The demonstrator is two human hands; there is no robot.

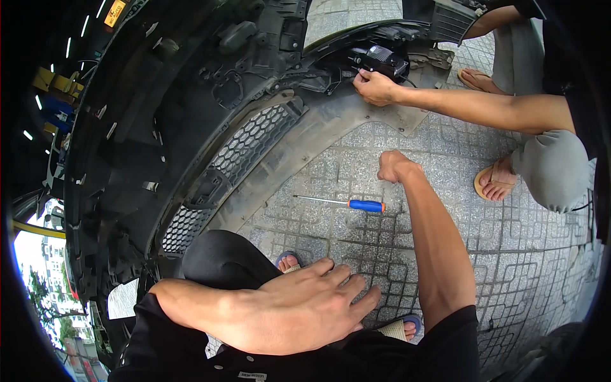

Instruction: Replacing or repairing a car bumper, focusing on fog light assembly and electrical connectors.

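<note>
My left hand [312, 312] reaches across low in front of me, near my bent knee. Its fingers are spread and no object shows in it. Over the paving, my right hand [398, 167] is closed in a fist; whatever its curled fingers may hold is hidden. Just below that fist a screwdriver [366, 205] with a blue and orange handle lies on the ground, its shaft toward the left. Beyond stands a black car bumper [318, 137] with honeycomb grille sections. A co-worker's hand [375, 87] pinches at a dark lamp unit [385, 60] at its far end.
The co-worker's sandalled foot [498, 180] and grey-trousered knee [552, 169] are at the right. Grey patterned paving [509, 267] spreads between us. The bumper's dark inner side [146, 127] curves along the left.
</note>
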